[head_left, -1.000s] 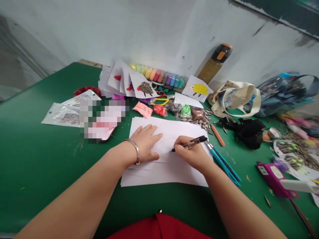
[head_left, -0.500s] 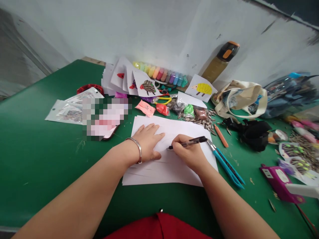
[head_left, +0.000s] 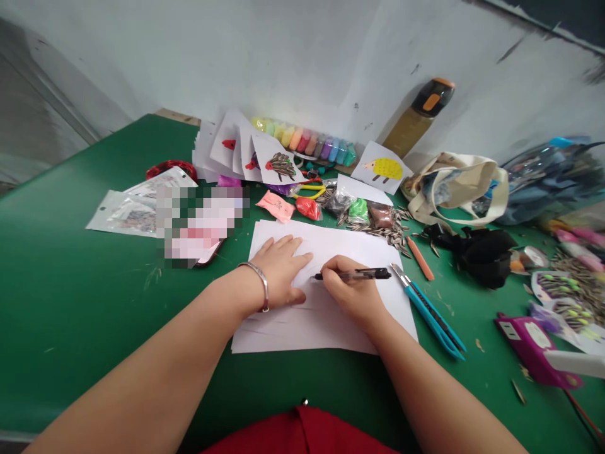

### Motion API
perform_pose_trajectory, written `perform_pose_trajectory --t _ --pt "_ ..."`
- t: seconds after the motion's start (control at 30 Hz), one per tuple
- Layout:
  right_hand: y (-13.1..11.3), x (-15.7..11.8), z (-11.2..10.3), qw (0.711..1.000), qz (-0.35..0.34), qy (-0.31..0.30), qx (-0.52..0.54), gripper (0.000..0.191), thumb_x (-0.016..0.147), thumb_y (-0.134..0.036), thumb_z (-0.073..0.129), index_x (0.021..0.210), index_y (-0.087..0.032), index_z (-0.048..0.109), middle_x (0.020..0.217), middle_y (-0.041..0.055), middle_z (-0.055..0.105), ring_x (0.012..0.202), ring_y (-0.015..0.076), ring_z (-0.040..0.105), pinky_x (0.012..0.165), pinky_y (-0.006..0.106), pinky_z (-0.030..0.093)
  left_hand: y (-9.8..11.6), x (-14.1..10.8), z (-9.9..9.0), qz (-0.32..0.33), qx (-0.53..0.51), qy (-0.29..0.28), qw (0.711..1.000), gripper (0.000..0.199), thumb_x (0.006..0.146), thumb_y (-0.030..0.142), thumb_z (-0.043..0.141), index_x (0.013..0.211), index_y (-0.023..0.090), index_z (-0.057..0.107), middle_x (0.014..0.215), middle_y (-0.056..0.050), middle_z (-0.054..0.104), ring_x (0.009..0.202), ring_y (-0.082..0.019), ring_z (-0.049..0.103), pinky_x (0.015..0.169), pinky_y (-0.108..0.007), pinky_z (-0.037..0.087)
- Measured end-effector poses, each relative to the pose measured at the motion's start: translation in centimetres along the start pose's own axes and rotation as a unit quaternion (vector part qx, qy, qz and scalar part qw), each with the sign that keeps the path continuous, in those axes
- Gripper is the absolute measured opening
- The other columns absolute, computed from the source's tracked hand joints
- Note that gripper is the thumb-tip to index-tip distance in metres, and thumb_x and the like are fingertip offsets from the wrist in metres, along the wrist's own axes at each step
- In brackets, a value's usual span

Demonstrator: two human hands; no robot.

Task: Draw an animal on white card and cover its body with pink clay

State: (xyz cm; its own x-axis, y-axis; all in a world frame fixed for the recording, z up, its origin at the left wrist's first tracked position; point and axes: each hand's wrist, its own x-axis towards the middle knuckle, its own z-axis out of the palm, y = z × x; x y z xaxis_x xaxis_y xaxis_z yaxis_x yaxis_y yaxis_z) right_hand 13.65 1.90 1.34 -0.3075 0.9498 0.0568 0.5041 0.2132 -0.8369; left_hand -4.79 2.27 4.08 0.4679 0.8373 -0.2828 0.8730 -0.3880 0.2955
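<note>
White sheets of paper (head_left: 302, 331) lie stacked in front of me, with faint lines on the top one. My left hand (head_left: 276, 271) rests flat on the paper, fingers spread, a silver bangle at its wrist. In my right hand (head_left: 352, 293) is a black pen (head_left: 366, 274), gripped between thumb and fingers, its tip at the paper near my left thumb. Just right of the sheets lies a blue utility knife (head_left: 428, 312), its head by the paper's edge. An orange stick-shaped tool (head_left: 420, 258) is close to it.
Behind the paper are sunflower seeds (head_left: 394, 236) and clay packets (head_left: 308, 208). Hedgehog cards (head_left: 278, 165), a yellow hedgehog card (head_left: 382, 169) and a bottle (head_left: 411, 120) stand at the wall. A phone (head_left: 208, 252) lies left; a tote bag (head_left: 458, 189) and purple case (head_left: 532, 350) sit right.
My right hand has shifted slightly, moving the pen tip a little left and up the paper. The pen now lies more level. My left hand stays in place.
</note>
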Motion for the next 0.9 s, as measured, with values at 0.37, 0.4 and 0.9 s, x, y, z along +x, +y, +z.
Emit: perform_pose_trajectory --t 0.37,0.4,0.9 --pt "-0.44 0.01 0.14 0.999 -0.026 -0.007 -0.034 0.014 0.078 -0.019 0.049 0.069 -0.021 0.06 0.065 -0.0013 0.063 0.062 0.0143 0.056 0.06 0.026 0.041 -0.17 0.03 0.21 0.0 -0.011 0.003 1.0 0.064 0.068 0.046 0.069 0.126 0.025 0.052 0.133 -0.012 0.044 0.123 -0.036 0.039 0.103 -0.05 0.03" --pt "-0.43 0.0 0.14 0.999 -0.029 -0.008 -0.037 0.014 0.078 -0.018 0.049 0.069 -0.021 0.06 0.065 -0.0013 0.063 0.062 0.0144 0.056 0.06 0.026 0.041 -0.17 0.02 0.23 0.0 -0.013 0.003 1.0 0.063 0.068 0.046 0.069 0.125 0.025 0.052 0.133 -0.012 0.045 0.124 -0.036 0.039 0.103 -0.05 0.03" --pt "-0.75 -0.27 0.6 0.998 -0.041 -0.012 -0.054 0.015 0.079 -0.02 0.049 0.071 -0.021 0.061 0.069 -0.0006 0.067 0.067 0.0159 0.058 0.069 0.029 0.042 -0.18 0.05 0.33 -0.002 -0.014 0.005 1.0 0.067 0.069 0.045 0.069 0.13 0.025 0.049 0.138 -0.013 0.041 0.126 -0.036 0.036 0.104 -0.051 0.028"
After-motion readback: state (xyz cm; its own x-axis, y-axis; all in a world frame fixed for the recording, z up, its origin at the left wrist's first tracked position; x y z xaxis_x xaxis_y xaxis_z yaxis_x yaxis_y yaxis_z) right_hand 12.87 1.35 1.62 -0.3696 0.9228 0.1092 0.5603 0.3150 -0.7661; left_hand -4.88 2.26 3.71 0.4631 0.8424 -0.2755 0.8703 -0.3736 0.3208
